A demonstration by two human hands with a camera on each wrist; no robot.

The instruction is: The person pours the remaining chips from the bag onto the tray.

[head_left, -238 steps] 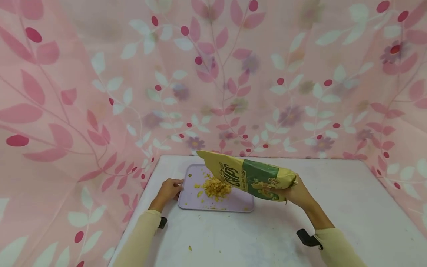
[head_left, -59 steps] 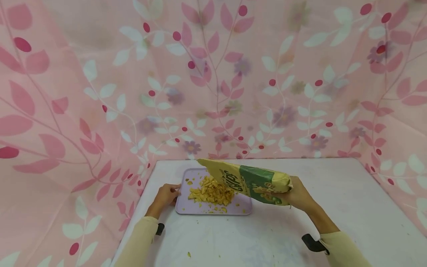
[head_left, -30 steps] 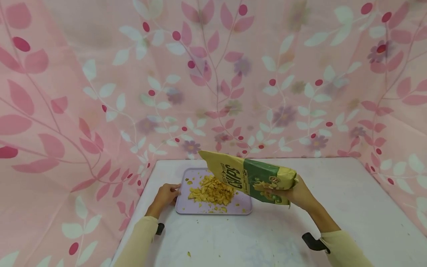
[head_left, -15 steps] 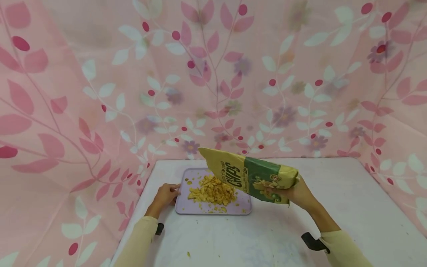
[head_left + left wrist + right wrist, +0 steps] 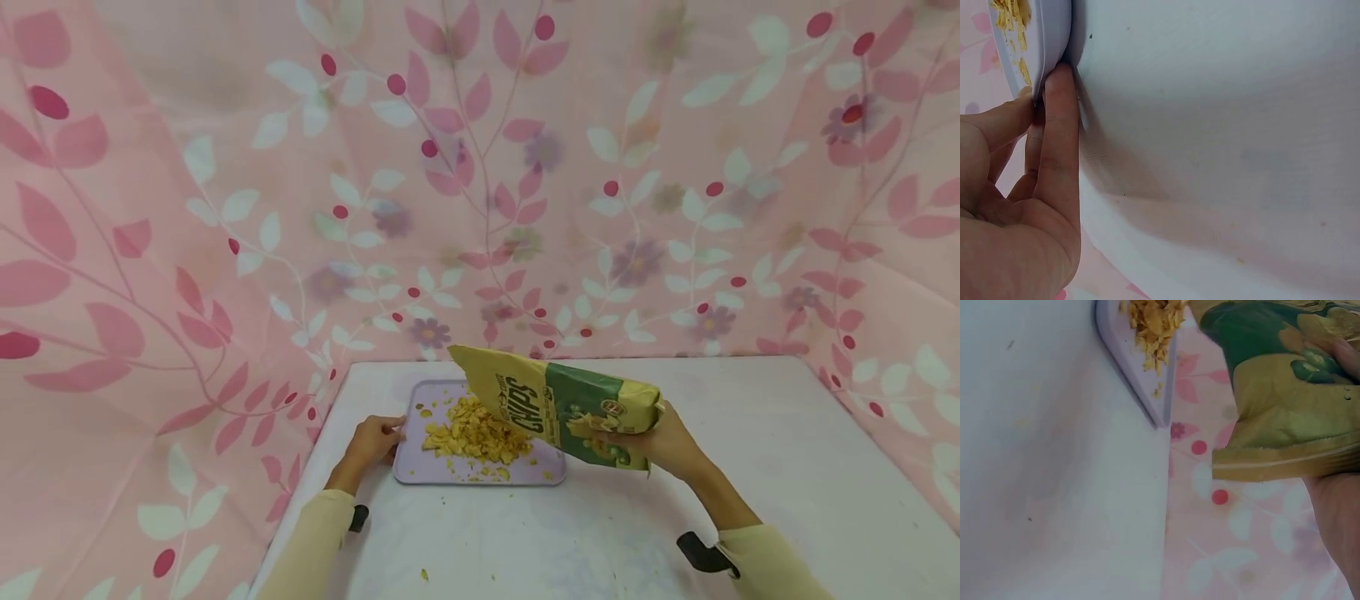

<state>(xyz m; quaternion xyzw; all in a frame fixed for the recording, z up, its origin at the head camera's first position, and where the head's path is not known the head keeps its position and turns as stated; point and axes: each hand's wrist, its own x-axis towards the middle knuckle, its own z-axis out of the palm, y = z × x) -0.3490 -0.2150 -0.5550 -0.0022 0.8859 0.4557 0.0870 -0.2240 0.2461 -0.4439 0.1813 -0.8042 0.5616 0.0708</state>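
Note:
A yellow and green chips bag [image 5: 525, 392] is tilted over the lilac tray [image 5: 412, 477], its far end low above the heap. My right hand [image 5: 670, 443] grips the bag near its sealed end, with the thumb across the printed face. Broken yellow chips [image 5: 472, 433] lie piled in the tray's middle, and smaller crumbs are scattered around them. At the tray's left rim my left hand [image 5: 372, 442] pinches the edge; in the left wrist view the thumb is above the rim and a finger beneath it. The bag hides the tray's back right part and its own mouth.
The tray stands on a white table [image 5: 637, 542] at the back left. A few crumbs [image 5: 424, 574] lie on the tabletop in front. A pink floral curtain [image 5: 480, 208] encloses the back and sides.
Since the oldest frame the chip heap has grown larger and wider on the tray. Over the last second the bag has dipped slightly. My left hand keeps its place at the rim.

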